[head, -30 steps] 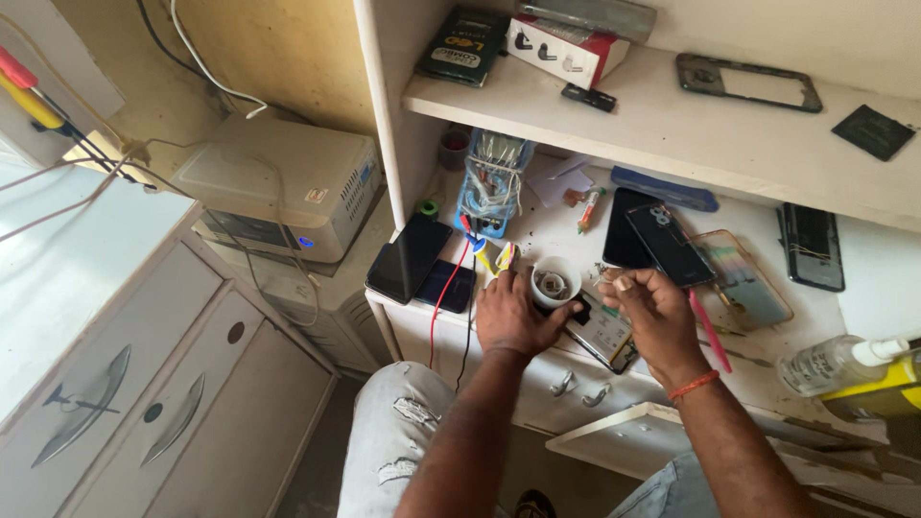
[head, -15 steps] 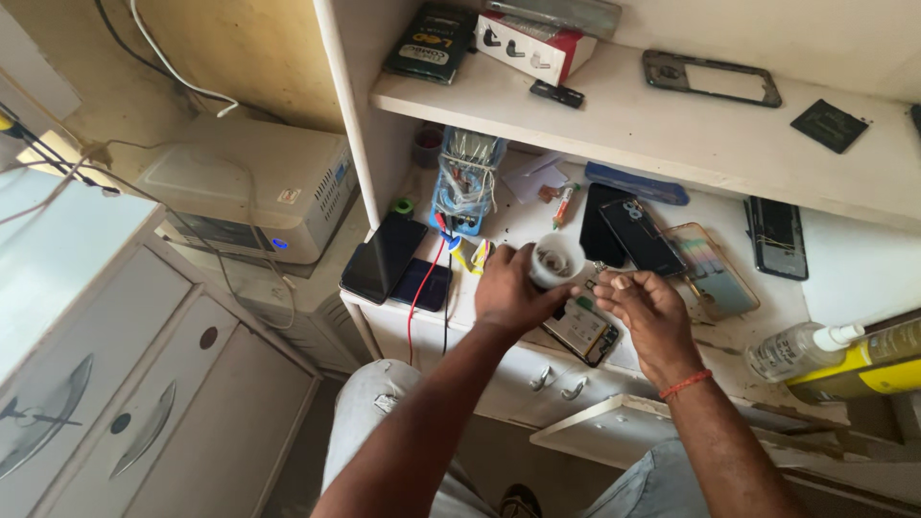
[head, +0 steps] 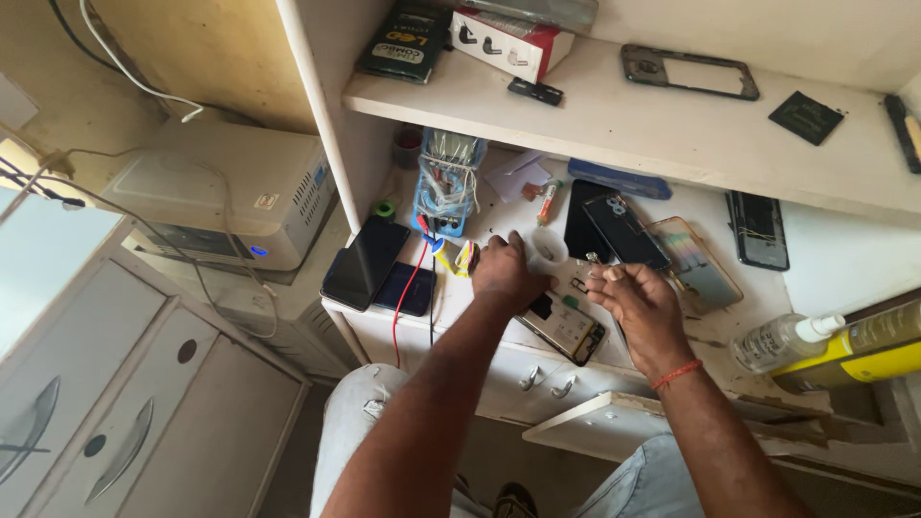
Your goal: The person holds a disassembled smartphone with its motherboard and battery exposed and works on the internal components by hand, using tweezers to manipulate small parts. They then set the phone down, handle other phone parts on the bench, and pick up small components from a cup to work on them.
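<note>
Two hands work low over the bench. The left hand (head: 501, 271) curls around a small white round tub (head: 549, 251), gripping its side wall; the tub sits at that hand's fingertips, just off the surface. It looks light, rigid plastic, likely slick, so a wrap around the wall suits it best. The right hand (head: 641, 299) hovers just beside it, fingers pinched narrow; what they pinch is too small to tell. Under both wrists lies an opened phone (head: 562, 327). Beyond the right hand rest dark phones (head: 614, 230); beyond the left, a wire-wrapped blue meter (head: 444, 182).
</note>
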`<state>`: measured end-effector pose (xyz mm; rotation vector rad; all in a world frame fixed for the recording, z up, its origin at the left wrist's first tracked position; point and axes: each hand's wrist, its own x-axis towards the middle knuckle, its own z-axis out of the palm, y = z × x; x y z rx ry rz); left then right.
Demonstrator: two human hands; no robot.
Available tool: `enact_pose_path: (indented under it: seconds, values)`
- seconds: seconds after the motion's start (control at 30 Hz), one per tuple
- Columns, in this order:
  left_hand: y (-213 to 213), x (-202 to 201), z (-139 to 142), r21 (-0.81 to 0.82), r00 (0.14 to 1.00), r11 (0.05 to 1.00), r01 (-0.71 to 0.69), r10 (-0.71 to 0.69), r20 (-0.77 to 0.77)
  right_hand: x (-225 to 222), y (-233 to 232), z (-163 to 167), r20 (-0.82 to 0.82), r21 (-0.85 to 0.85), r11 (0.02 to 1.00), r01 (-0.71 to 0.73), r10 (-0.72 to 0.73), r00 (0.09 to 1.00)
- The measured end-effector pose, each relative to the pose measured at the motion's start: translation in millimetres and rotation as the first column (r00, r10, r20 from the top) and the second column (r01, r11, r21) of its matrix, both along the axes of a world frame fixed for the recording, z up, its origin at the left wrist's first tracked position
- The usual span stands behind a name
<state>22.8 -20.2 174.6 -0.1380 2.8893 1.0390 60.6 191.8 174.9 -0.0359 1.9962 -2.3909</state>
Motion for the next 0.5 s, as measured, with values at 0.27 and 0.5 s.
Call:
enact_pose_path:
  seconds: [0.27,0.5]
  values:
    - [8,17,-28,0.159,0.876,0.976,-0.146,0.202,-0.437,3,1,-4,0.002,0.008,1.000,-0.020,0.020,1.000]
    - [30,42,-62,0.995,0.964,0.102,-0.017,0.264,-0.010,10,-8,-17,0.056,0.061,0.996,-0.059,0.056,0.997]
